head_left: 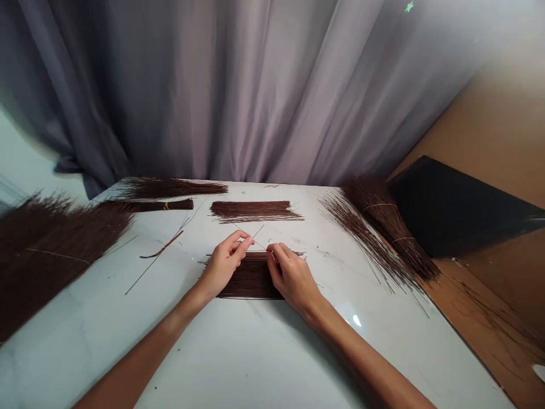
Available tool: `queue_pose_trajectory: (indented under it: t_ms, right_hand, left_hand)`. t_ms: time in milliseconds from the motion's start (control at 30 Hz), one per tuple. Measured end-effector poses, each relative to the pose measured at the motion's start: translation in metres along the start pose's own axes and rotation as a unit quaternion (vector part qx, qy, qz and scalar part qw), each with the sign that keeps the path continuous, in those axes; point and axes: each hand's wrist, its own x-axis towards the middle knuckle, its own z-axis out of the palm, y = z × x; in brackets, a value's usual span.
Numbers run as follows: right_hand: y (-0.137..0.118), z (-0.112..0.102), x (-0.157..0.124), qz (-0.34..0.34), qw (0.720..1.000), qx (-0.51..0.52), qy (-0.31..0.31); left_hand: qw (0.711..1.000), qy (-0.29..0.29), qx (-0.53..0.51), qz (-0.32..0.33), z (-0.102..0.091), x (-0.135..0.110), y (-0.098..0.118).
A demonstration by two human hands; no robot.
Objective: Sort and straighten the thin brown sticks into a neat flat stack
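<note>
Above a near pile of short dark-brown sticks (249,278), my left hand (227,258) pinches thin brown sticks between thumb and fingertips. Two fine sticks cross at that pinch, one slanting up to the right. The other stick (259,245) runs down toward my right hand (293,275), whose thumb and forefinger are closed at its end. The near pile lies crosswise on the table, partly hidden under both hands. Just beyond it lies a second pile of cut sticks (255,210), its right ends uneven.
A large bundle of long twigs (55,255) covers the left of the white table (238,358). More twigs (174,186) and a tied bundle (170,205) lie at the back left. At right are loose twigs (361,227) and a tied bundle (387,216). A grey curtain (247,91) hangs behind.
</note>
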Motion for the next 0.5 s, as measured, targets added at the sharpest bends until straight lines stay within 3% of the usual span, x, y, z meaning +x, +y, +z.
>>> queue_pose_trajectory:
  t_ms: [300, 500]
  right_hand:
    - [-0.0048, -0.0023, -0.0006, -0.005, 1.0, 0.019, -0.012]
    - [-0.0069, -0.0038, 0.0007, 0.008, 0.994, 0.11, -0.018]
  left_hand:
    - [0.998, 0.01, -0.067, 0.018, 0.0016, 0.0017, 0.0014]
    - [0.995, -0.005, -0.099, -0.001, -0.0003, 0.0014, 0.0053]
